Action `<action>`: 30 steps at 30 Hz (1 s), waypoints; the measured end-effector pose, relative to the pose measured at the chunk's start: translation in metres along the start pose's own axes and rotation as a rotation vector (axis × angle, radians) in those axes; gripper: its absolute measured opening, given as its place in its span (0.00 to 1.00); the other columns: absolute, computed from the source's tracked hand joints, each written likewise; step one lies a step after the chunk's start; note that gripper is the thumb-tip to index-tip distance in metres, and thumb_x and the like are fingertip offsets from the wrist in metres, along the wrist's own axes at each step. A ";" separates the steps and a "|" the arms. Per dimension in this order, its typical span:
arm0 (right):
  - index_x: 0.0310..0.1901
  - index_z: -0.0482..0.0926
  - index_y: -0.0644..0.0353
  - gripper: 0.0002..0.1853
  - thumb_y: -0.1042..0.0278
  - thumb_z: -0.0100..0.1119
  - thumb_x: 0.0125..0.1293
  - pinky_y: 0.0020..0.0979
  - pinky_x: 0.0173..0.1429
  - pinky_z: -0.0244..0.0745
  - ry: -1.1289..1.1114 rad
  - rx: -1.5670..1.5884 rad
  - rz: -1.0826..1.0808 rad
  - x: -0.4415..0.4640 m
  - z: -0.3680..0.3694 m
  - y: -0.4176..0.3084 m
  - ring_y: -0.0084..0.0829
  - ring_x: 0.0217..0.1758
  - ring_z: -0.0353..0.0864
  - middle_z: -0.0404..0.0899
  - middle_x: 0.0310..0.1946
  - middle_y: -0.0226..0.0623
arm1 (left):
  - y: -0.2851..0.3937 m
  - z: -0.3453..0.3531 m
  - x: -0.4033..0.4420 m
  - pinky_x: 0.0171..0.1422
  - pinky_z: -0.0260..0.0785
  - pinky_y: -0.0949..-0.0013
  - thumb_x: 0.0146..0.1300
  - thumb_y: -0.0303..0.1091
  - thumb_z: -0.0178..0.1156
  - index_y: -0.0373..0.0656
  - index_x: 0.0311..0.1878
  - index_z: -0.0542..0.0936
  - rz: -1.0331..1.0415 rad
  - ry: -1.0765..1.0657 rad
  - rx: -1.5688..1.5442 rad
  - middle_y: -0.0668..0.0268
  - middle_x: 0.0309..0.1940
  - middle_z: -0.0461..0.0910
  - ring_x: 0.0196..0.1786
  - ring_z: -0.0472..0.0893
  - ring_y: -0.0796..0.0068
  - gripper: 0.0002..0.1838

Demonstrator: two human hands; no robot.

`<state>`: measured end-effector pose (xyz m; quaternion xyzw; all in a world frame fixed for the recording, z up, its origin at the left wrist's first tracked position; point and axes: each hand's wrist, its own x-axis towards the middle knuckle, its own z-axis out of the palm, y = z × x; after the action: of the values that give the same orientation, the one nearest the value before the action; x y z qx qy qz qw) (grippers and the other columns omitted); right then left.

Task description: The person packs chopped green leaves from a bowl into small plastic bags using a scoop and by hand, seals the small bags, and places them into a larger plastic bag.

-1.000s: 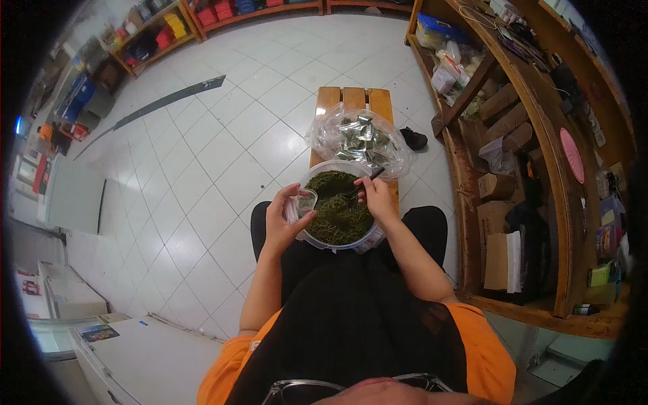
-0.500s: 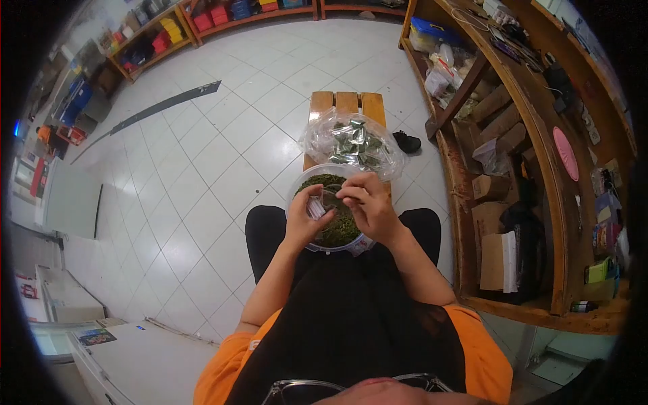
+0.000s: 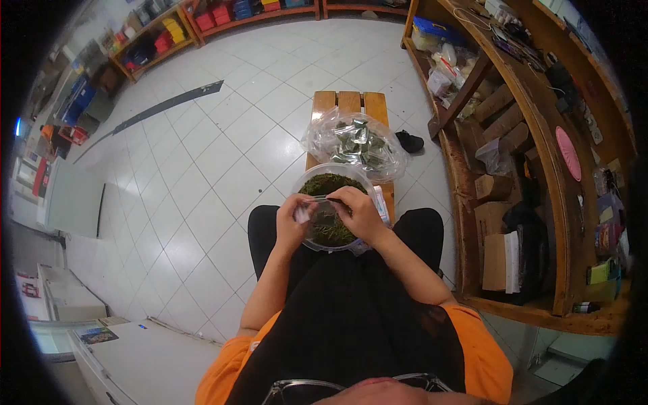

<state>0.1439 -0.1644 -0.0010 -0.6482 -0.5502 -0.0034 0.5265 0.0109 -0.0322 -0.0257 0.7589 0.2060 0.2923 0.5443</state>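
Both my hands are above a clear round tub (image 3: 372,191) holding green, moss-like plant material (image 3: 333,234). A small clear plastic bag (image 3: 325,212) is stretched between them, its top edge pinched by my left hand (image 3: 290,221) and my right hand (image 3: 362,217). My left hand is closed, and a whitish stack or wad (image 3: 302,214) shows in its palm; what it is I cannot make out. Fingers and thumb of my right hand are pressed together at the bag's edge. Behind the tub lies a large clear bag (image 3: 388,154) with several small green-filled packets (image 3: 359,138) inside.
The tub and large bag are on a slatted wooden bench (image 3: 322,101). A black shoe (image 3: 410,142) lies on the tiled floor beside it. To the right stands a wooden shelf unit (image 3: 466,236) with boxes and bags. A white item (image 3: 382,202) sits by the tub's right side.
My right hand has come down and turned inward, level with my left. The small bag's top edge now runs straight between both hands. The white item right of the tub has come into view.
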 end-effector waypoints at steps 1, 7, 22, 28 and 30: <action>0.46 0.80 0.61 0.12 0.78 0.62 0.60 0.32 0.42 0.74 0.002 -0.002 0.000 0.000 -0.001 -0.002 0.36 0.37 0.79 0.79 0.36 0.40 | 0.005 -0.003 0.000 0.46 0.70 0.70 0.57 0.28 0.68 0.38 0.40 0.79 0.021 0.018 -0.003 0.63 0.33 0.80 0.38 0.80 0.70 0.10; 0.46 0.81 0.59 0.13 0.76 0.63 0.58 0.33 0.43 0.72 -0.105 0.145 0.387 0.004 -0.005 -0.017 0.38 0.36 0.77 0.79 0.35 0.38 | 0.011 -0.020 0.003 0.41 0.69 0.68 0.58 0.26 0.64 0.38 0.33 0.80 0.184 -0.037 0.123 0.62 0.30 0.79 0.33 0.77 0.65 0.03; 0.24 0.78 0.64 0.20 0.54 0.67 0.60 0.38 0.32 0.67 -0.199 0.006 0.359 0.002 0.015 0.000 0.40 0.24 0.72 0.74 0.20 0.43 | 0.028 -0.025 0.008 0.39 0.66 0.66 0.56 0.26 0.63 0.39 0.32 0.78 0.344 -0.120 0.346 0.62 0.30 0.78 0.33 0.74 0.62 0.03; 0.36 0.82 0.63 0.16 0.56 0.66 0.64 0.27 0.30 0.65 -0.430 0.197 0.468 0.007 0.012 0.030 0.18 0.25 0.69 0.80 0.25 0.32 | 0.030 -0.017 0.005 0.45 0.66 0.71 0.63 0.29 0.60 0.40 0.47 0.76 0.069 0.018 0.060 0.65 0.40 0.79 0.37 0.73 0.75 0.10; 0.43 0.82 0.63 0.16 0.56 0.63 0.67 0.23 0.32 0.66 -0.028 0.537 0.928 0.014 0.013 0.040 0.16 0.27 0.70 0.83 0.33 0.35 | 0.029 -0.015 0.003 0.52 0.67 0.71 0.65 0.30 0.60 0.40 0.53 0.73 0.020 0.082 0.022 0.63 0.45 0.79 0.43 0.75 0.75 0.14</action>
<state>0.1703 -0.1397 -0.0256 -0.6657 -0.1942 0.3795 0.6125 0.0026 -0.0292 0.0063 0.7542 0.2236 0.3266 0.5240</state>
